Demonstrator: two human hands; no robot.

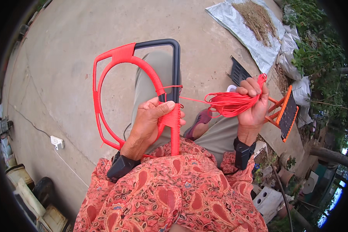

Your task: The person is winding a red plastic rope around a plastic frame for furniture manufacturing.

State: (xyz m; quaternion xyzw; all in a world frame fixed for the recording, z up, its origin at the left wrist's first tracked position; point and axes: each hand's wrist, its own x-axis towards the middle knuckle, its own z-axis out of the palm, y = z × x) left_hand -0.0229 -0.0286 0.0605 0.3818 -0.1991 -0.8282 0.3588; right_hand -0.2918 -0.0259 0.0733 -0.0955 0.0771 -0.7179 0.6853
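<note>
My left hand (pixel 146 120) is closed round the right-hand bar of a black tubular frame (pixel 176 63), its thumb pressed on the red wrapping. Tight turns of red cord cover most of the frame and the round ring (pixel 98 91) inside it; the upper right corner is bare black. My right hand (pixel 254 109), raised to the right, grips a looped bundle of red cord (pixel 229 103). One strand runs from this bundle across to the bar just above my left thumb. The frame rests against my lap, and its lower edge is partly hidden by my left wrist and the patterned cloth.
A black and orange folding stool (pixel 286 118) stands to the right, with a black slatted panel (pixel 239 71) farther off. Dried plants (pixel 255 19) lie on a pale sheet (pixel 225 19). At left, a white power strip (pixel 57 142) with cables sits on the concrete floor (pixel 69 69).
</note>
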